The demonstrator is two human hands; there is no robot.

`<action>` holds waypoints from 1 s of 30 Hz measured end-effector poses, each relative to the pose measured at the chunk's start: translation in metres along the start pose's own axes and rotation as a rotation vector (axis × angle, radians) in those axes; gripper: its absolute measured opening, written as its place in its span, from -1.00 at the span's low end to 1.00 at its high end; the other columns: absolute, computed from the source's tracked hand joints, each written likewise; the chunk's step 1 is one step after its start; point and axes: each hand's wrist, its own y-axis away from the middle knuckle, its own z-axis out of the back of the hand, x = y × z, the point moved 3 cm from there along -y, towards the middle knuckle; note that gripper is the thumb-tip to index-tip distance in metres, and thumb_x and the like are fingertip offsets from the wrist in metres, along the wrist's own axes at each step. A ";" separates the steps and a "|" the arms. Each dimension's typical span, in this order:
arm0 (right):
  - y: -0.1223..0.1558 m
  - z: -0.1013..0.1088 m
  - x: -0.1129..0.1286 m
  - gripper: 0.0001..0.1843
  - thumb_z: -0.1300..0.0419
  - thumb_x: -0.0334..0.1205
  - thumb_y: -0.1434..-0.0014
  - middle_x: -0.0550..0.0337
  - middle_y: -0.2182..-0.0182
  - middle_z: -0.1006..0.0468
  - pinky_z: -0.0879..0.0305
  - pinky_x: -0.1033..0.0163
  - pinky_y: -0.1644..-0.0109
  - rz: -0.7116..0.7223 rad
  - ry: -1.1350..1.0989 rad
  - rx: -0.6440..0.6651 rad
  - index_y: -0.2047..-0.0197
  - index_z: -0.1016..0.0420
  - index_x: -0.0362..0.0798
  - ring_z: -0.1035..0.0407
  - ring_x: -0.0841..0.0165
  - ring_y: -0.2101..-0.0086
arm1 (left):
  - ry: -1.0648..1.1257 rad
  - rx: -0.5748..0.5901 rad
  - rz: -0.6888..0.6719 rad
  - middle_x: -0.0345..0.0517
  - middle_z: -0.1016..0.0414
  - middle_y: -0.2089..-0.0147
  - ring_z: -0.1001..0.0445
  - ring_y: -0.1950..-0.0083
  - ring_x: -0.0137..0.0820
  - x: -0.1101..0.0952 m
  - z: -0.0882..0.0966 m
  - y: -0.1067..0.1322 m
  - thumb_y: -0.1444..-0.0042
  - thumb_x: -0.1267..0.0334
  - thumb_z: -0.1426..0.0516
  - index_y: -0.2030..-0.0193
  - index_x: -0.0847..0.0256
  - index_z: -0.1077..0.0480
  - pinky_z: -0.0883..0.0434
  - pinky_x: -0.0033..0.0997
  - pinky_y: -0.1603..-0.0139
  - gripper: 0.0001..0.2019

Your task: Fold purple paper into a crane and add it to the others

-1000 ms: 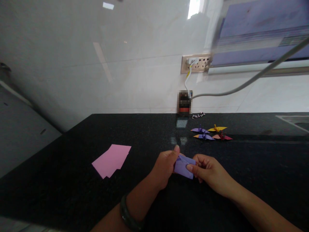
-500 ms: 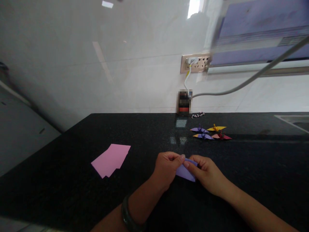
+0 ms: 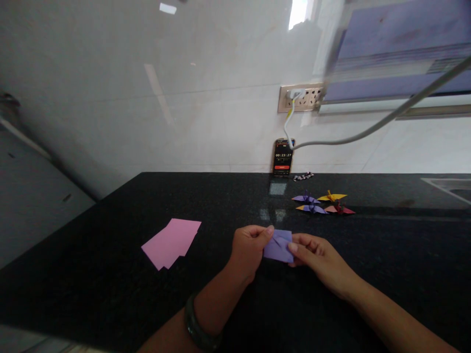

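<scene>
A folded purple paper (image 3: 278, 245) is held just above the black counter (image 3: 110, 294), pinched from both sides. My left hand (image 3: 248, 252) grips its left edge with thumb and fingers closed; a dark bangle sits on that wrist. My right hand (image 3: 316, 257) pinches its right edge with the thumb on top. The paper shows creases on its upper face.
A stack of pink paper sheets (image 3: 171, 242) lies to the left. Several folded paper cranes (image 3: 322, 203) sit behind the hands to the right. A phone (image 3: 282, 157) leans against the wall, plugged into a socket (image 3: 300, 97). A sink edge (image 3: 447, 185) shows far right.
The purple paper has been turned flatter toward me and lifted slightly; both hands shifted their pinch along its edges. The camera view moved a little.
</scene>
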 end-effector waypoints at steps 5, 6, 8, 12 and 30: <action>-0.001 0.001 -0.005 -0.69 -0.10 0.00 -0.03 0.21 0.53 -0.44 -0.22 0.36 0.45 -0.034 0.087 -0.043 0.41 -0.38 -0.11 -0.32 0.43 0.50 | -0.032 0.020 -0.031 -0.16 -0.37 0.59 -0.27 0.57 -0.49 -0.001 -0.002 0.002 0.12 0.08 -0.15 0.50 0.31 -0.44 -0.20 -0.48 0.54 -0.72; -0.002 0.001 -0.006 -0.70 -0.10 0.00 -0.03 0.22 0.56 -0.43 -0.22 0.36 0.46 -0.038 0.105 -0.049 0.44 -0.37 -0.11 -0.32 0.44 0.51 | -0.028 0.027 -0.029 -0.17 -0.37 0.59 -0.27 0.57 -0.49 -0.001 -0.003 0.002 0.12 0.08 -0.15 0.51 0.31 -0.43 -0.20 -0.49 0.54 -0.73; -0.002 0.000 -0.007 -0.71 -0.10 -0.03 -0.03 0.25 0.60 -0.41 -0.20 0.37 0.46 -0.036 0.130 -0.053 0.47 -0.35 -0.10 -0.29 0.45 0.55 | -0.015 0.039 -0.013 -0.16 -0.36 0.60 -0.27 0.57 -0.49 0.000 -0.004 0.003 0.11 0.09 -0.15 0.52 0.31 -0.42 -0.20 -0.49 0.54 -0.73; -0.001 -0.001 -0.004 -0.74 -0.09 -0.06 -0.05 0.26 0.60 -0.40 -0.18 0.36 0.46 -0.018 0.102 -0.035 0.48 -0.35 -0.09 -0.28 0.46 0.55 | 0.066 0.064 0.054 -0.15 -0.36 0.59 -0.28 0.57 -0.48 0.002 -0.005 0.002 0.11 0.09 -0.15 0.52 0.33 -0.39 -0.20 -0.47 0.54 -0.72; 0.003 0.011 -0.005 -0.77 -0.25 -0.13 0.08 0.25 0.61 -0.46 -0.23 0.39 0.50 -0.007 -0.286 -0.383 0.40 -0.39 -0.11 -0.32 0.48 0.60 | 0.059 0.165 0.068 -0.11 -0.44 0.44 -0.38 0.43 -0.46 -0.006 -0.010 0.007 0.16 0.19 -0.21 0.32 0.32 -0.40 -0.27 -0.51 0.46 -0.73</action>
